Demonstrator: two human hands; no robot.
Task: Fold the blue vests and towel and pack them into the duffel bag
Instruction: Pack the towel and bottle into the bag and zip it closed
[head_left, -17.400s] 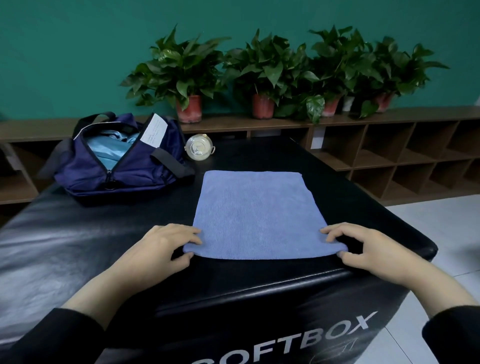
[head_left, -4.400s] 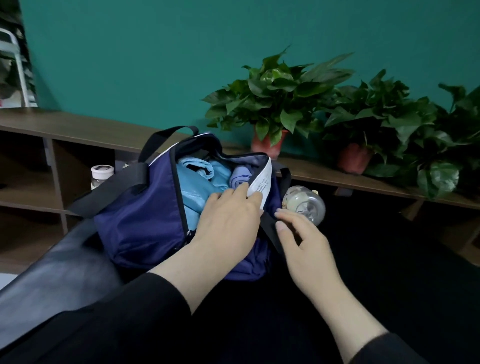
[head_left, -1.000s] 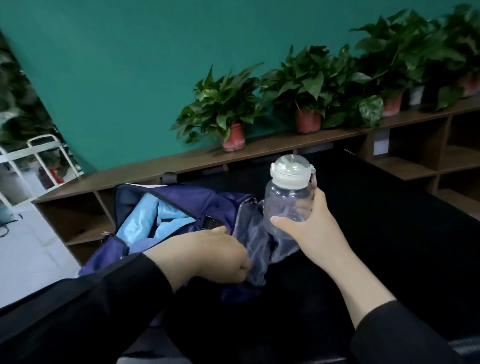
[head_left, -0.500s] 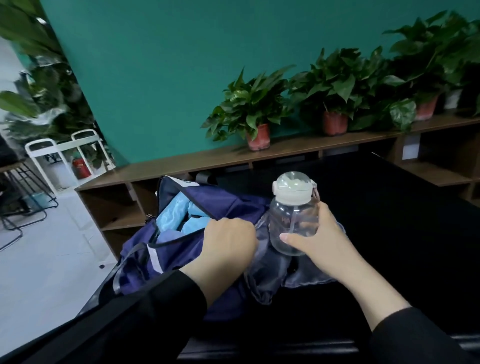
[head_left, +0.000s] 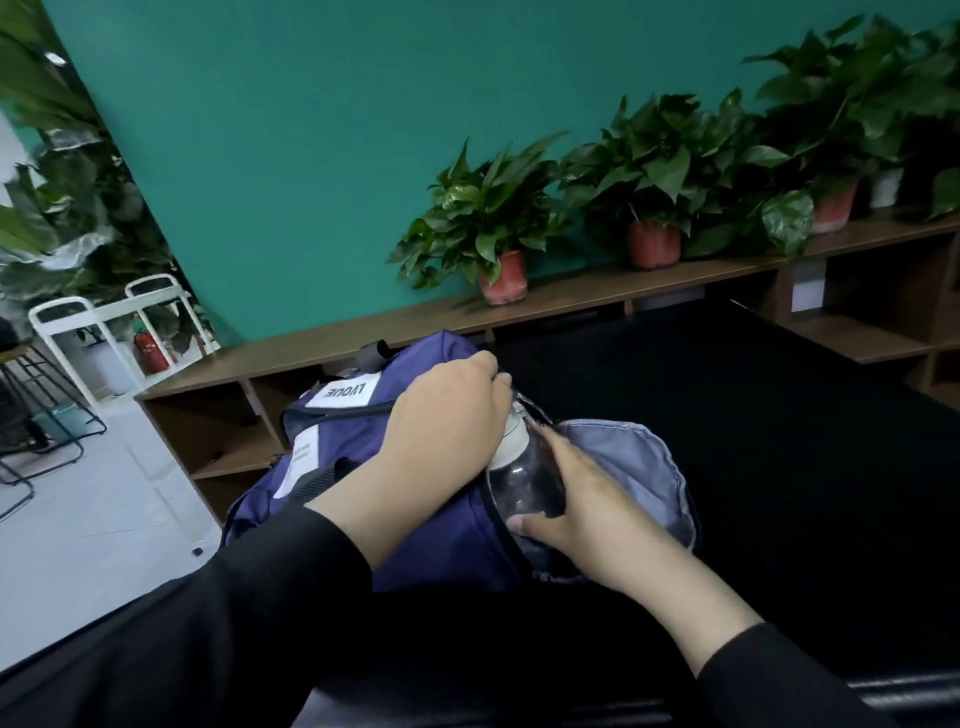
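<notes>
The navy duffel bag (head_left: 436, 540) lies on the black soft box, its white label facing me. My left hand (head_left: 441, 415) grips the edge of an end pocket at the bag's right side. My right hand (head_left: 576, 514) holds a clear bottle (head_left: 524, 483) with a white cap, tilted and partly inside that pocket, whose pale lining (head_left: 634, 467) gapes open. The blue vests and towel are hidden inside the bag.
A wooden shelf unit (head_left: 571, 291) with several potted plants (head_left: 493, 218) runs along the teal wall behind. The black box top (head_left: 779, 441) stretches to the right. White metal racks (head_left: 104, 332) stand on the floor at left.
The bottle has gone from upright above the bag down into the side pocket, tilted. My left hand moved to the pocket's edge. The bag's main opening with the blue cloth is out of sight.
</notes>
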